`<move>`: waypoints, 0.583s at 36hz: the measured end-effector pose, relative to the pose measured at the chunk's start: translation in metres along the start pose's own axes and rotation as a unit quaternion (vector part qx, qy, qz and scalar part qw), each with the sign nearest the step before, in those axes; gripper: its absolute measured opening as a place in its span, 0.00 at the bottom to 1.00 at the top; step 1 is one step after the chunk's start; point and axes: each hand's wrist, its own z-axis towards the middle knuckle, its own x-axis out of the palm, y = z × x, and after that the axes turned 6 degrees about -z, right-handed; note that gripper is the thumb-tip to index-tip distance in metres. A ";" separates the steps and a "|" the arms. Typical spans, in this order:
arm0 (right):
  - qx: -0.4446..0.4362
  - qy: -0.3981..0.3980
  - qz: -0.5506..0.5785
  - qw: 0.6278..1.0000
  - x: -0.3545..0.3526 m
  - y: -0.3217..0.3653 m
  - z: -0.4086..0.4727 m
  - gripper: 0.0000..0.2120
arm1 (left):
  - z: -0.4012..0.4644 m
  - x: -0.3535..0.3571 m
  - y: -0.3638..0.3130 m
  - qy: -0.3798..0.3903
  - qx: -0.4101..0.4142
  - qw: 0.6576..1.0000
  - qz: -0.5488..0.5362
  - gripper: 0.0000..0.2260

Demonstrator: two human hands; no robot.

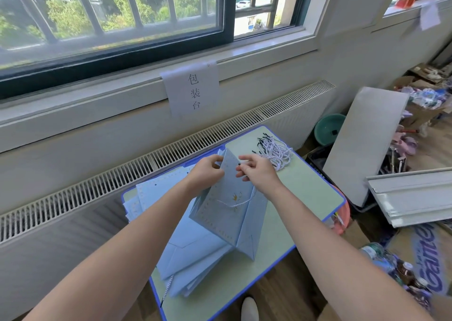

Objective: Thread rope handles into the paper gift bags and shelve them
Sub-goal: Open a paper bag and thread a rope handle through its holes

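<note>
Blue paper bag (230, 213) stands gripped at its top by the left hand (208, 171), right hand (256, 171) fingers pinching a rope end (238, 165).

paper sign (193, 89) under windowsill reading 包装台, cardboard box (433, 254) lettered "Game"

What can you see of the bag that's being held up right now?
The held bag is pale blue paper with a dotted border and a small gold motif on its face. It stands opened out and tilted on the table, over a pile of flat bags. A white twisted rope loops across its front. The left hand grips its top edge; the right hand pinches a dark rope tip at the top.
</note>
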 end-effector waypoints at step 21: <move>-0.039 -0.083 -0.110 0.990 0.004 0.017 -0.011 0.04 | -0.012 0.014 -0.026 0.022 -0.001 0.993 -0.113 0.19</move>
